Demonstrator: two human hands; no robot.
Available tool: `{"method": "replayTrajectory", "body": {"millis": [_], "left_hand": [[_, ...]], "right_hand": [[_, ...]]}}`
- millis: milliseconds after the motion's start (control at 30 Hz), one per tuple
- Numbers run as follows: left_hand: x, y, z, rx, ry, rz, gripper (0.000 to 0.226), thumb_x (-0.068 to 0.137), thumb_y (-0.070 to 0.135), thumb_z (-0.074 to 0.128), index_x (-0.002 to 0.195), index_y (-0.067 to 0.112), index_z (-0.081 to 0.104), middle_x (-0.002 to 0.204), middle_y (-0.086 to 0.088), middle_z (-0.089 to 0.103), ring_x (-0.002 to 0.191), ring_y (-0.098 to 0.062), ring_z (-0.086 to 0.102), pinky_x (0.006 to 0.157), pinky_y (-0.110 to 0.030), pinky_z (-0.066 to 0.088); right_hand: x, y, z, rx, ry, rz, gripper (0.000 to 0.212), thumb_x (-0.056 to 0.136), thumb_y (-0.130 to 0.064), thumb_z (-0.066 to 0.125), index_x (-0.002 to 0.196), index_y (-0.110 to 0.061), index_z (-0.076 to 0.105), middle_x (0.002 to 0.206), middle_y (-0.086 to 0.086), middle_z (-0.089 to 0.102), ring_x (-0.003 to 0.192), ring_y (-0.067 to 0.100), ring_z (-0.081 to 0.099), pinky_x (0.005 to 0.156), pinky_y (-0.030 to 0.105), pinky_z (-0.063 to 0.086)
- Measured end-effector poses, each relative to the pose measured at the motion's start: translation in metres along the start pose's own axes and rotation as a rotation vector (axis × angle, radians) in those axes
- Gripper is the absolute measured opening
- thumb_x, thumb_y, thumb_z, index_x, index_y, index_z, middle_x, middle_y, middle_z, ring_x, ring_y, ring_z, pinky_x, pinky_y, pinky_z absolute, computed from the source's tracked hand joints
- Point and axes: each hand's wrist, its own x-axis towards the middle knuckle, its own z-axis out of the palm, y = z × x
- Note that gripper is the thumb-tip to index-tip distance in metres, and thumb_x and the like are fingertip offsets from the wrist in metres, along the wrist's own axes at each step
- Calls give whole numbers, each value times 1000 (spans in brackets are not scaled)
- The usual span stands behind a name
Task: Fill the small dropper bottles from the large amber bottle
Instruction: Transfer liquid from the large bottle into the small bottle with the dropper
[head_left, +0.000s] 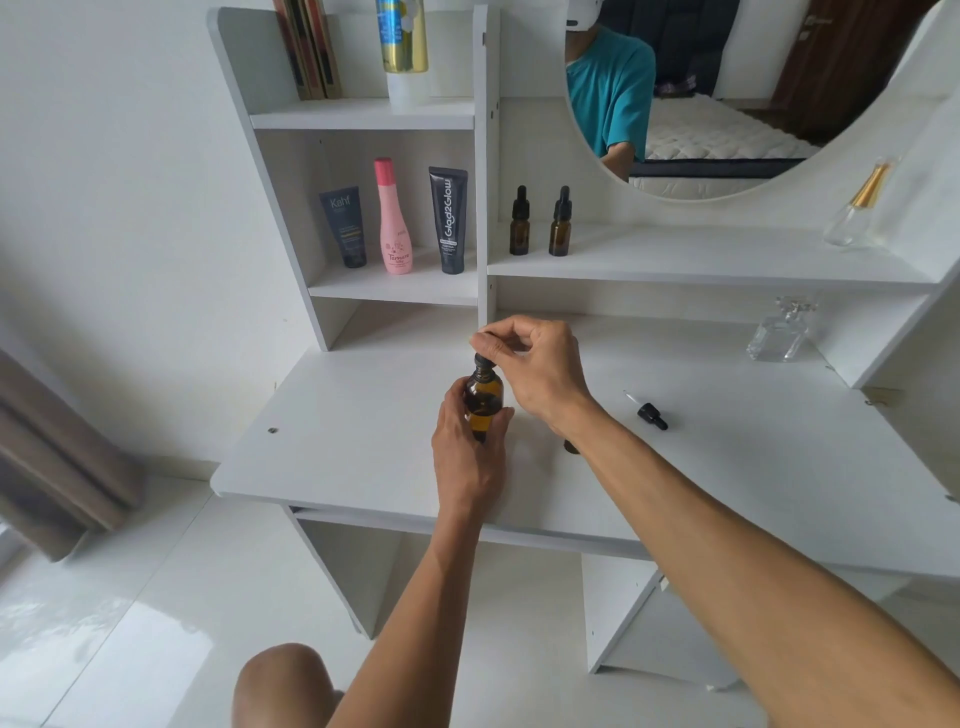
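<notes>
While the left hand (467, 447) grips the body of the large amber bottle (483, 400) with fingers and thumb curled round it, the bottle stands upright on the white desk (363, 415), near the middle of the surface. The right hand (535, 369) is above it, and its thumb and fingertips pinch the dark dropper cap (482, 362) at the top of the bottle; the other fingers are curled in. If the cap is screwed on or already loose, I cannot tell.

To the right of the hands, a separate black dropper (648, 411) with its glass tube lies flat on the desk, apart from both hands. Just beside the right forearm a small dark object (571, 447) shows only partly, so I cannot say what it is.

On the shelf far from the person, two small dropper bottles (540, 223) stand upright side by side, both with black caps on. On the lower left shelf stand a dark tube (345, 228), a pink bottle (394, 218) and a black tube (450, 218). A clear glass bottle (779, 332) stands at the far right of the desk, under the shelf, and another clear bottle with a gold cap (857, 208) is on the shelf above it, below the round mirror (727, 104).
</notes>
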Motion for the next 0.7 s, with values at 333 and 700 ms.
{"method": "replayTrajectory", "body": {"millis": [333, 700], "left_hand": [[0, -1, 0, 7, 13, 16, 46, 90, 25, 72, 130, 28, 51, 116, 11, 63, 99, -8, 59, 76, -2, 40], [0, -1, 0, 35, 16, 14, 48, 90, 27, 72, 132, 26, 51, 117, 12, 62, 98, -4, 56, 77, -5, 38]], "right_hand": [[11, -25, -17, 134, 39, -35, 16, 85, -23, 77, 93, -9, 76, 78, -3, 75, 66, -2, 68, 66, 17, 55], [15, -42, -33, 126, 111, -75, 15, 85, -26, 77, 94, -14, 76, 79, -11, 73, 74, -1, 70, 72, 30, 62]]}}
